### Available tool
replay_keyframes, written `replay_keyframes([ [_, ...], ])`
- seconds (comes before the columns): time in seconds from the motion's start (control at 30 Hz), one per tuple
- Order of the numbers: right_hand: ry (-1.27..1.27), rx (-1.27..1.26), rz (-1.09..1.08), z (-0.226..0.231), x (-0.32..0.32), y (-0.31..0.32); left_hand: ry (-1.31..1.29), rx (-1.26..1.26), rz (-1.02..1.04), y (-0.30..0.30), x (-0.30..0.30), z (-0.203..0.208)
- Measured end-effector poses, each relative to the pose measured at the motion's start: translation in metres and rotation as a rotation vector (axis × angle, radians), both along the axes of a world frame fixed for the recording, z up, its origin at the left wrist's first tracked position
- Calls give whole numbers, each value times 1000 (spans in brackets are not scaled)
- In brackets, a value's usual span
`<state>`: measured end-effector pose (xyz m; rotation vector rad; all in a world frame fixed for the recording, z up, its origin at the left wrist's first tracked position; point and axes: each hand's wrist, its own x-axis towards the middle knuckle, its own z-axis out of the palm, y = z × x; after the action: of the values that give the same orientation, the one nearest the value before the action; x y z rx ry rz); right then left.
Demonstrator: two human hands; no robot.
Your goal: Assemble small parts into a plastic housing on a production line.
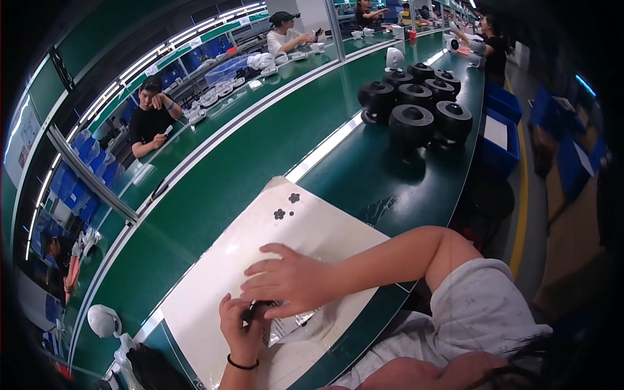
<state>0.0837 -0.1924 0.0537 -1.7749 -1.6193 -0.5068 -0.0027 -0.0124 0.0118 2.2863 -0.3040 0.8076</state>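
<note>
Above a white sheet (214,279), my left hand (242,328), with a dark band at its wrist, is closed around a small black part (249,314); most of that part is hidden by the fingers. My right hand (292,279) reaches in from the right and hovers over it, fingers stretched and apart, its thumb close to the black part. Below the right palm lies a shiny clear plastic bag (296,327) with a printed label. Farther up the sheet are two dark flower-shaped pieces (294,197) and a small dark dot.
Several round black housings (411,123) stand together on the green bench (344,175) at the far right, beside a white device (394,58). A white speaker-like head (104,321) stands at the left. Blue bins (500,140) line the right side. Other people work across the bench.
</note>
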Motion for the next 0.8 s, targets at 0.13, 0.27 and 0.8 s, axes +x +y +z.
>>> replay_keyframes([
  [0.13, 167, 23, -50, -8, 35, -16, 232, -465, 62, 13, 0, -23],
  [0.27, 933, -142, 215, -32, 68, -22, 355, -667, 13, 5, -2, -16],
  [0.8, 998, -409, 417, -45, 80, -13, 316, -712, -39, 3, -4, -13],
])
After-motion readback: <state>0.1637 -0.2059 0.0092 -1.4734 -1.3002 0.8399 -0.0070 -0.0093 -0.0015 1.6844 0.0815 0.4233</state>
